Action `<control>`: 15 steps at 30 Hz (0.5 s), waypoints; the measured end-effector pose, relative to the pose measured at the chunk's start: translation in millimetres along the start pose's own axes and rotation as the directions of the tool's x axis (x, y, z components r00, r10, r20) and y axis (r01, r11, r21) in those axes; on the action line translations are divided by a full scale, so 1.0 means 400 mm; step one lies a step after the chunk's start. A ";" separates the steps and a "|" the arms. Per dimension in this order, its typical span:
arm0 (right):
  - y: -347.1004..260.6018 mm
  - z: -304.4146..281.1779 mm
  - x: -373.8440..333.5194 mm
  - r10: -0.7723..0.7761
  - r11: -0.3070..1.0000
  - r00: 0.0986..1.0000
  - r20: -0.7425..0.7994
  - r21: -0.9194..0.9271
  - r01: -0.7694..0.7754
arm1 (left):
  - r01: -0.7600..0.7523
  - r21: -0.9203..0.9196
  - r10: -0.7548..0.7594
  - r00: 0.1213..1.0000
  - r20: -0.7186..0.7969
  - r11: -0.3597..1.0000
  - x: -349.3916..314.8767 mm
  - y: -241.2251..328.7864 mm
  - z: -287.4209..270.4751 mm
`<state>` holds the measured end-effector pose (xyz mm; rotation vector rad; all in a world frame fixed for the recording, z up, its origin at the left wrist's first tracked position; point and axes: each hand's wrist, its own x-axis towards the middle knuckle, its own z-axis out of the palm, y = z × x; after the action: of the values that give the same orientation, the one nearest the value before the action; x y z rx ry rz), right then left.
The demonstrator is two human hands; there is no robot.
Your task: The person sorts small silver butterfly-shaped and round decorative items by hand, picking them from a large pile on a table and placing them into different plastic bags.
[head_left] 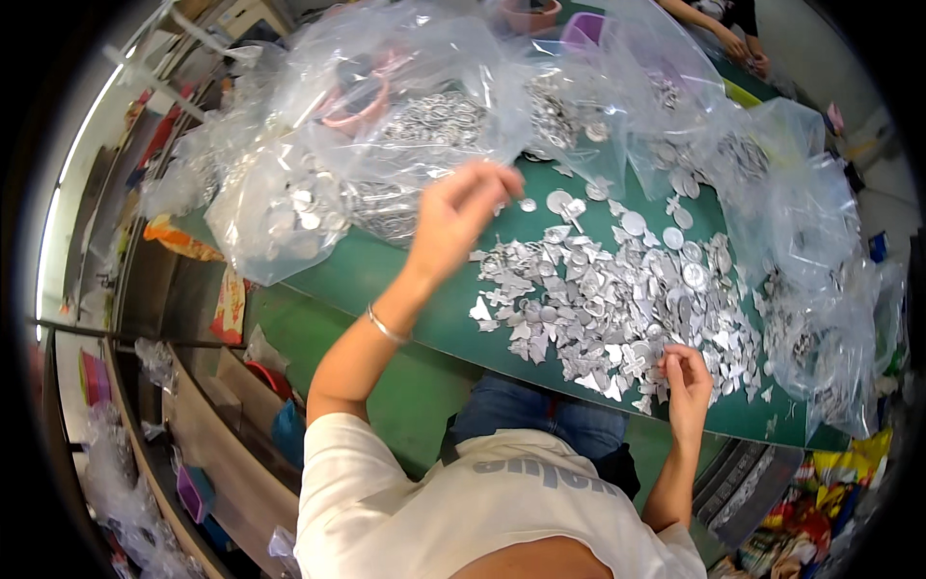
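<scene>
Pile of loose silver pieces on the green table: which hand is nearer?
Right. The right hand is at the near edge of the pile; the left hand is up past its far-left side, by the clear bags.

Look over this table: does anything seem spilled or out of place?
Nothing looks clearly wrong. The silvery metal pieces form a loose heap by the right hand; one small disc lies apart near the left hand. No damage shows.

Noted printed lettering (550,474) in one place.
Found upside down, in grey, across front of off-white shirt (405,507); cannot make out any on bright packets (834,482).
</scene>
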<state>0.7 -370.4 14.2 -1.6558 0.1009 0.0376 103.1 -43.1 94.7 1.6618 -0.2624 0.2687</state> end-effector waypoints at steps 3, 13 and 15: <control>-0.018 -0.012 0.052 -0.004 0.969 0.988 0.155 -0.245 0.042 | -0.117 0.321 0.041 0.971 0.234 0.940 -0.082 -0.077 0.077; 0.007 0.130 0.448 -0.517 0.322 0.792 0.324 -0.784 0.531 | -0.166 0.669 0.073 0.984 0.165 0.725 0.068 -0.287 0.142; 0.031 0.158 0.486 -0.485 0.193 0.813 0.324 -0.866 0.461 | -0.043 0.717 -0.066 0.990 0.124 0.696 0.105 -0.322 0.154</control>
<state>195.5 -316.9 -20.0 -2.8059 -0.5641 -0.5172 186.1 -91.3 -19.2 2.4807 -0.2684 0.2608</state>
